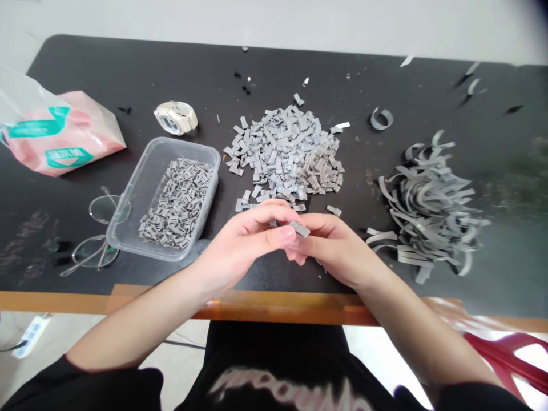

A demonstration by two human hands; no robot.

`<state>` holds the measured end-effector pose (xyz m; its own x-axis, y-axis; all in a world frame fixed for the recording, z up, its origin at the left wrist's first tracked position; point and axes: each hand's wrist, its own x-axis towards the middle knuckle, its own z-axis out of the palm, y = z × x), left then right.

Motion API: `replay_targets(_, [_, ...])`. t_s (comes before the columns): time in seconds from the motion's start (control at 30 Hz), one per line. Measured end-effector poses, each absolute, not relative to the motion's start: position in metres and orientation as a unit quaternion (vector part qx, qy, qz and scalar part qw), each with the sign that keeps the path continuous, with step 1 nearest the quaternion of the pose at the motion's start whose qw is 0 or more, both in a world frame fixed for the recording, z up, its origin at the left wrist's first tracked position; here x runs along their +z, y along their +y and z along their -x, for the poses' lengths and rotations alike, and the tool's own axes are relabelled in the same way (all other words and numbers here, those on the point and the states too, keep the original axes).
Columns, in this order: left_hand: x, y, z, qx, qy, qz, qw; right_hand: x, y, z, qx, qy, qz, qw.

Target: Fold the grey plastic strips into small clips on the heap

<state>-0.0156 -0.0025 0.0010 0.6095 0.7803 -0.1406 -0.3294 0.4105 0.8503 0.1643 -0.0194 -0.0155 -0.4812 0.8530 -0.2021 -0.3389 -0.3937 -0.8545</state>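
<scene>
Just above the table's front edge, my left hand [252, 231] and my right hand [331, 242] meet with closed fingers. Pinched between them is a small grey plastic clip [299, 229]; its lower part is hidden by my fingers. Beyond my hands lies a loose pile of grey clips [285, 151], lighter on the left and browner at the lower right. To the left stands a clear plastic tub [122, 231] holding many small grey pieces [177, 202]. A heap of curled grey strips [432, 200] lies to the right.
On the black table [342, 91], a white watch [175, 118] lies behind the tub. Glasses [92, 251] rest against its left side. A pink tissue pack [71, 137] is at far left. One curled strip [381, 119] and small scraps are scattered toward the back.
</scene>
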Motion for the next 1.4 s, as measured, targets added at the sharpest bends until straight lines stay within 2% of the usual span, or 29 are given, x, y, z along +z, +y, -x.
replay_targets(0.3, [0.01, -0.001, 0.019, 0.374, 0.332, -0.376, 0.781, 0.0, -0.022, -0.173, 0.748, -0.459, 0.356, 0.32])
replay_targets(0.47, [0.01, 0.003, 0.019, 0.382, 0.332, -0.339, 0.793, 0.002, -0.024, -0.174, 0.711, -0.482, 0.323, 0.398])
replay_targets(0.63, [0.01, 0.001, 0.018, 0.366, 0.297, -0.327, 0.819, 0.005, -0.029, -0.17, 0.642, -0.496, 0.35, 0.468])
replay_targets(0.87, [0.01, -0.003, 0.018, 0.375, 0.331, -0.406, 0.765, 0.007, -0.029, -0.169, 0.608, -0.496, 0.385, 0.487])
replay_targets(1.2, [0.013, -0.01, 0.021, 0.389, 0.405, -0.636, 0.529, 0.008, -0.025, -0.166, 0.612, -0.433, 0.447, 0.488])
replay_targets(1.4, [0.012, -0.008, 0.022, 0.421, 0.357, -0.789, 0.271, 0.008, -0.025, -0.164, 0.645, -0.407, 0.427, 0.485])
